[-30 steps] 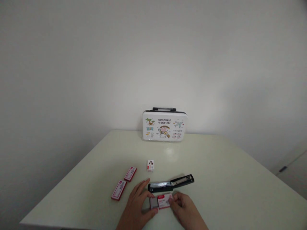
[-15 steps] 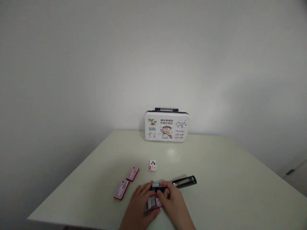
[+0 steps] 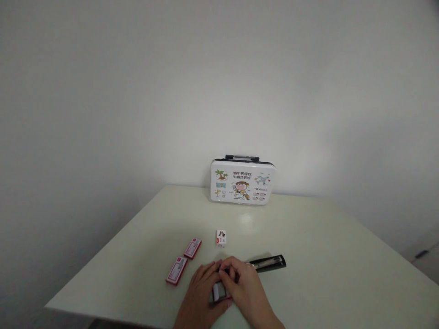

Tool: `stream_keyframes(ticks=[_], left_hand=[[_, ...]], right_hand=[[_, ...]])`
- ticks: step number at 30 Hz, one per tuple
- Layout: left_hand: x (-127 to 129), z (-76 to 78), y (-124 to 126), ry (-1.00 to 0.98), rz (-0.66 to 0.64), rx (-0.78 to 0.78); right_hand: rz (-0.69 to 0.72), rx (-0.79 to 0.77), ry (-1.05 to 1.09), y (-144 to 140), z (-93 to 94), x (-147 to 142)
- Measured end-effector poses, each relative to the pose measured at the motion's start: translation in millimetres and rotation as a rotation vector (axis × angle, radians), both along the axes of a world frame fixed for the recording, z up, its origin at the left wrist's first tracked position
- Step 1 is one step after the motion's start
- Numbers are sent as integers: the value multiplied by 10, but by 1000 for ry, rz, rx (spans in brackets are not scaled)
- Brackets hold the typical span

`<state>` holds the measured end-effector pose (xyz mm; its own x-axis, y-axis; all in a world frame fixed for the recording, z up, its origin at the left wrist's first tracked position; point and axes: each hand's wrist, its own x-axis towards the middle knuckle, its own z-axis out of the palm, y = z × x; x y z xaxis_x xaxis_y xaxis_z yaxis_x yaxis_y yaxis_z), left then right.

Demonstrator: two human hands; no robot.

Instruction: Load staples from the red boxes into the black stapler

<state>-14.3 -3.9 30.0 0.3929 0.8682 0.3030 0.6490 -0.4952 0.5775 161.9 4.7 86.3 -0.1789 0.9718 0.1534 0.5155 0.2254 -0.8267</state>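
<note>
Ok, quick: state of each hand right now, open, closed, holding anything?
Left hand: holding the open small box.
Right hand: closed in a pinch; whether it holds anything cannot be told.

- The left hand [image 3: 202, 292] is bare, with slender, tapering fingers [image 3: 198, 273] and a thumb [image 3: 222, 308] rounded at its tip.
- The right hand [image 3: 245, 285] is bare too, similarly slim, knuckles softly rounded.
- Its wrist [image 3: 262, 314], near the front edge of the desk [image 3: 315, 256], is uncovered.
- Fingernails look too small to judge from here.
</note>
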Motion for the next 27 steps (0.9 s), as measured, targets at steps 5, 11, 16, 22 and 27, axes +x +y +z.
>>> stream_keyframes(ticks=[5, 11, 16, 22, 27], left_hand=[[63, 156, -15, -48, 21, -17], [10, 99, -26, -46, -13, -24], [-40, -74, -16, -40, -22, 17], [-141, -55, -89, -64, 76, -6], [-78, -27, -175, 7, 312, -65]], right_hand=[[192, 0, -219, -138, 84, 85], [194, -41, -278, -157, 2, 318], [213, -31, -318, -189, -51, 344], [53, -72, -265, -277, -117, 543], [-51, -191, -346, -363, -249, 672]])
